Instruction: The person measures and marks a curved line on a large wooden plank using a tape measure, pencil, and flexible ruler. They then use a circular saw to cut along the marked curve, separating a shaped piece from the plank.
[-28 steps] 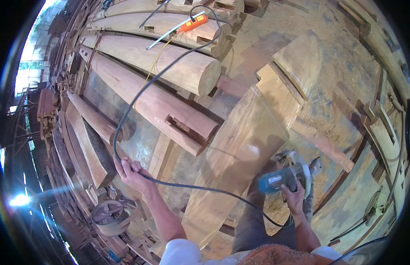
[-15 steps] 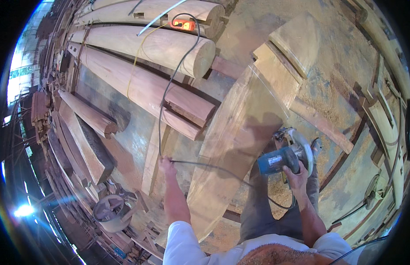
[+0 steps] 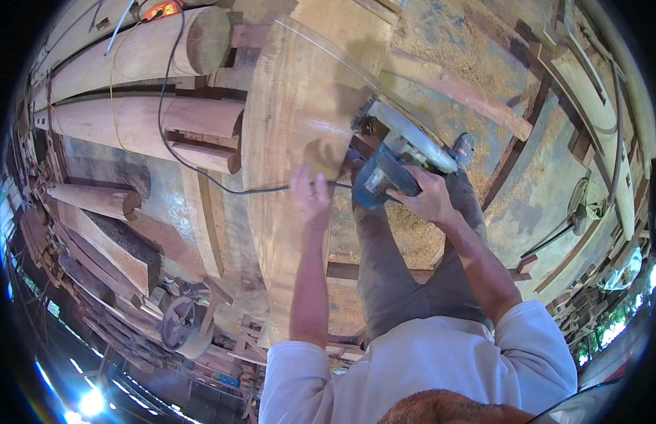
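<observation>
My right hand (image 3: 428, 196) is wrapped round the rear handle of a teal-and-grey circular saw (image 3: 376, 173). The saw is beside the right edge of a broad, thick timber slab (image 3: 285, 127), close to my legs; whether it touches the wood I cannot tell. Over the slab my left hand (image 3: 310, 198) is raised with its fingers spread, slightly blurred and gripping nothing. A black power cord (image 3: 222, 187) passes by this hand to the saw. On the slab a pale straight line (image 3: 328, 48) runs slantwise toward the saw.
Large shaped logs (image 3: 141, 120) lie at the left, and an orange power socket box (image 3: 162, 10) sits on one at the far left. A narrow beam (image 3: 459, 92) crosses the sawdust-strewn floor beyond the saw. Long curved timbers (image 3: 596, 113) line the right. My foot (image 3: 464, 147) is near the saw.
My left hand has let go of the cord and moved right, over the slab. My right hand has turned the saw and brought it to the slab's edge. The view has shifted.
</observation>
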The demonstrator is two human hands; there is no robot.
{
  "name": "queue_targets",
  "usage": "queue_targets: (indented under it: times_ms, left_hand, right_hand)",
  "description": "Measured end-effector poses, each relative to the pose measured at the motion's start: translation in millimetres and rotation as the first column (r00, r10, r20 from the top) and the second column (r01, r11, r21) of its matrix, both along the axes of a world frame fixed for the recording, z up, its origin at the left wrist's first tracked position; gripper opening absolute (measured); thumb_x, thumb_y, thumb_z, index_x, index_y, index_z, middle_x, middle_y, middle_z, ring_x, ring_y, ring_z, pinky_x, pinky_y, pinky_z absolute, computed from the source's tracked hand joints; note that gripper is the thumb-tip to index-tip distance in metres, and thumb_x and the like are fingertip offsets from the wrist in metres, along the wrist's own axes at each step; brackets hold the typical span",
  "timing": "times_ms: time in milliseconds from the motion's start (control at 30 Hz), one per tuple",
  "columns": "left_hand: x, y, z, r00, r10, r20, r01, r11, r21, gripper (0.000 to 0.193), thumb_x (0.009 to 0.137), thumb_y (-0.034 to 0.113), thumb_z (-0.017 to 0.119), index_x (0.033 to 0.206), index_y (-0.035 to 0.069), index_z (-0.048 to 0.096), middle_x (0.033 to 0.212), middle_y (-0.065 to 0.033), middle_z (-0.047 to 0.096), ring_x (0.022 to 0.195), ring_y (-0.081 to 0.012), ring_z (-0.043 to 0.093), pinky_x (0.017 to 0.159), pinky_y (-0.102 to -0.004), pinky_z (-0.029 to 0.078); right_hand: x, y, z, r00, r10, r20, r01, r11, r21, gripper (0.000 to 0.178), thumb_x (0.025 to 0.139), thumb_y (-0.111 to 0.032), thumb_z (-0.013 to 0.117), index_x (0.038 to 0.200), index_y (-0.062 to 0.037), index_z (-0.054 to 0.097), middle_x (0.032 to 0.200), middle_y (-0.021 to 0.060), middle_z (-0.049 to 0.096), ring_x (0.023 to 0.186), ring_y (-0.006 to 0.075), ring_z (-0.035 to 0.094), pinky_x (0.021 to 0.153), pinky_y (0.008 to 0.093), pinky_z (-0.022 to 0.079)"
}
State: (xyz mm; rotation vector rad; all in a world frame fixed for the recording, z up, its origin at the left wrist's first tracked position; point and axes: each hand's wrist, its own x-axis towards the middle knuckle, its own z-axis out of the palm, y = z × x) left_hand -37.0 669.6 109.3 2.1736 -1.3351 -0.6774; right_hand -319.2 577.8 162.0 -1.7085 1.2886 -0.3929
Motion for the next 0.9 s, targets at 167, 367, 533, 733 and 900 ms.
queue_targets:
  times_ms: [167, 367, 533, 733, 900]
  left_hand:
    - [-107, -44, 15, 0.991, -0.109, -0.08, 0.106, 0.993, -0.042, 0.064, 0.092, 0.009, 0.071, 0.152, 0.0, 0.053, 0.153, -0.0225, 0.054, 0.142, -0.0427, 0.05, 0.121, -0.0491, 0.038]
    - [-144, -53, -1, 0.93, -0.356, 0.098, 0.319, 0.909, 0.268, 0.104, 0.073, 0.024, 0.084, 0.165, 0.008, 0.037, 0.162, -0.0161, 0.044, 0.145, -0.0377, 0.045, 0.116, -0.054, 0.034]
    - [-157, -55, -25, 0.915, -0.284, 0.287, 0.187, 0.928, 0.322, 0.096, 0.08, 0.026, 0.081, 0.165, 0.013, 0.038, 0.156, -0.0116, 0.049, 0.135, -0.0336, 0.051, 0.108, -0.0494, 0.037]
    - [-176, -34, -23, 0.868, -0.366, 0.335, 0.25, 0.906, 0.343, 0.08, 0.092, 0.009, 0.068, 0.166, 0.019, 0.039, 0.154, -0.0061, 0.051, 0.127, -0.0284, 0.055, 0.106, -0.0459, 0.039]
    - [-187, -6, -38, 0.866, -0.373, 0.333, 0.297, 0.92, 0.257, 0.078, 0.094, 0.007, 0.065, 0.166, 0.019, 0.038, 0.152, -0.0048, 0.053, 0.124, -0.0256, 0.057, 0.105, -0.0449, 0.039]
  right_hand:
    - [-20, -12, -26, 0.999, -0.022, 0.04, 0.021, 0.999, 0.032, 0.059, 0.081, -0.03, 0.093, 0.126, -0.0001, 0.07, 0.111, 0.0191, 0.077, 0.095, 0.034, 0.078, 0.082, 0.0388, 0.062]
    - [-29, -14, -63, 0.994, -0.07, 0.086, 0.066, 0.997, 0.05, 0.061, 0.084, -0.044, 0.087, 0.125, -0.0034, 0.068, 0.111, 0.0191, 0.077, 0.098, 0.0401, 0.076, 0.082, 0.0462, 0.061]
    - [-26, -11, -75, 0.985, -0.058, 0.164, 0.038, 0.992, 0.123, 0.063, 0.084, -0.046, 0.087, 0.127, -0.0045, 0.068, 0.113, 0.0194, 0.077, 0.099, 0.0397, 0.075, 0.082, 0.0469, 0.061]
    - [-56, 4, -63, 0.989, -0.097, 0.11, 0.074, 0.977, 0.199, 0.065, 0.082, -0.048, 0.088, 0.126, -0.0042, 0.069, 0.113, 0.02, 0.076, 0.098, 0.0392, 0.076, 0.081, 0.0462, 0.061]
    - [-76, 24, -58, 0.984, -0.121, 0.133, 0.097, 0.981, 0.17, 0.068, 0.08, -0.049, 0.09, 0.127, -0.0051, 0.069, 0.11, 0.0204, 0.077, 0.099, 0.0385, 0.076, 0.083, 0.0466, 0.061]
